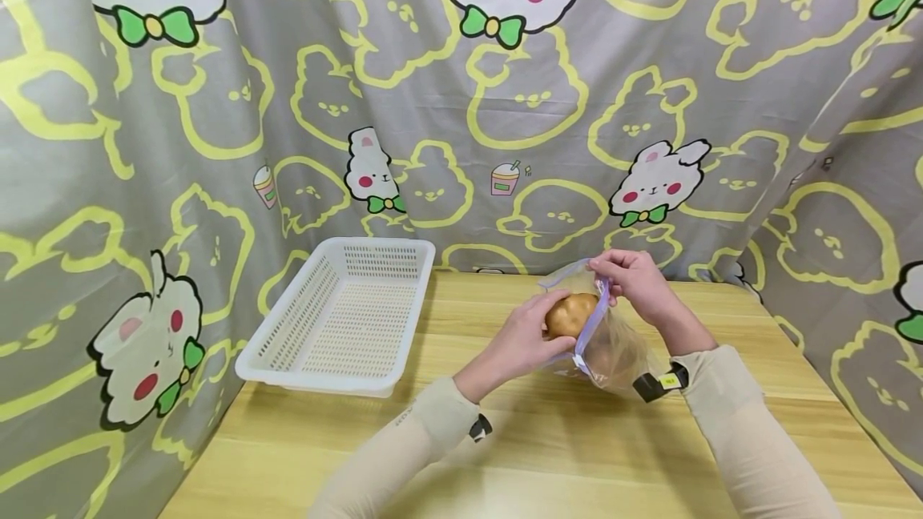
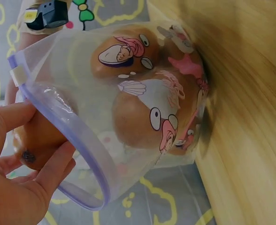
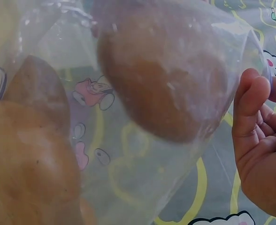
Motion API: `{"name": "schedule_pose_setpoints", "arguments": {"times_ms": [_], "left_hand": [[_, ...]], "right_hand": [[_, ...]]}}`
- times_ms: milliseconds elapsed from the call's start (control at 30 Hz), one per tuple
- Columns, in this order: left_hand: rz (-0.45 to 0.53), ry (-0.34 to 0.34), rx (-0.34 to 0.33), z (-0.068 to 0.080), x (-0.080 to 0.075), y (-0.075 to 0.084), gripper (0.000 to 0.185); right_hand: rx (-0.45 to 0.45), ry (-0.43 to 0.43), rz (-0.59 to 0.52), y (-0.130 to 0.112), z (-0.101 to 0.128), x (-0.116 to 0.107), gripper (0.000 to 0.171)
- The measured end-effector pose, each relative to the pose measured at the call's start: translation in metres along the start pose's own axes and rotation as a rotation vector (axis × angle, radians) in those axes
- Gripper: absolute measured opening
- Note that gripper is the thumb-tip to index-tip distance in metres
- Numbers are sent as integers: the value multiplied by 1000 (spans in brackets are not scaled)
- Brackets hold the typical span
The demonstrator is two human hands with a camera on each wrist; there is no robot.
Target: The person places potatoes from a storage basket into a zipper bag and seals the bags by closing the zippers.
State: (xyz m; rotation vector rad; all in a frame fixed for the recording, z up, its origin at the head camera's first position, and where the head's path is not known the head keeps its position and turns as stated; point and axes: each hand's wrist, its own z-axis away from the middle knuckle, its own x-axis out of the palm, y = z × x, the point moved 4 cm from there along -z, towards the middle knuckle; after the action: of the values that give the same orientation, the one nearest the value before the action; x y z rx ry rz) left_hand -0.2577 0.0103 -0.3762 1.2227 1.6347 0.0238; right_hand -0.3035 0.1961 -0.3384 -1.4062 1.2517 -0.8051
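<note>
My left hand (image 1: 521, 339) grips a lumpy golden-brown, pear-like fruit (image 1: 570, 315) at the mouth of a clear zip bag (image 1: 626, 347). Its end with a dark rough spot faces out toward my palm in the left wrist view, while the far part is inside the bag. My right hand (image 1: 634, 283) pinches the bag's purple zip edge between thumb and fingers, and the mouth gapes. Inside, several more brown fruits (image 2: 140, 119) sit at the bottom, seen through printed cartoon figures. A white slider (image 2: 19, 76) sits on the zip.
To the left on the wooden table (image 1: 461, 455) stands a white perforated plastic basket (image 1: 392, 381), with no contents visible. A grey curtain (image 1: 433, 102) with cartoon bears and rabbits hangs behind and along both sides.
</note>
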Motion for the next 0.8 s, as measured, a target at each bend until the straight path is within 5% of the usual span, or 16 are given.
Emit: {"name": "schedule_pose_setpoints", "arguments": {"times_ms": [300,800], "left_hand": [[189,17,-45,-3,3,-2,53],[250,-8,-42,1,-1,2,37]], "right_hand": [[-15,4,-12,-1,0,-1,19],[-26,0,-21,1,-1,-1,19]]}}
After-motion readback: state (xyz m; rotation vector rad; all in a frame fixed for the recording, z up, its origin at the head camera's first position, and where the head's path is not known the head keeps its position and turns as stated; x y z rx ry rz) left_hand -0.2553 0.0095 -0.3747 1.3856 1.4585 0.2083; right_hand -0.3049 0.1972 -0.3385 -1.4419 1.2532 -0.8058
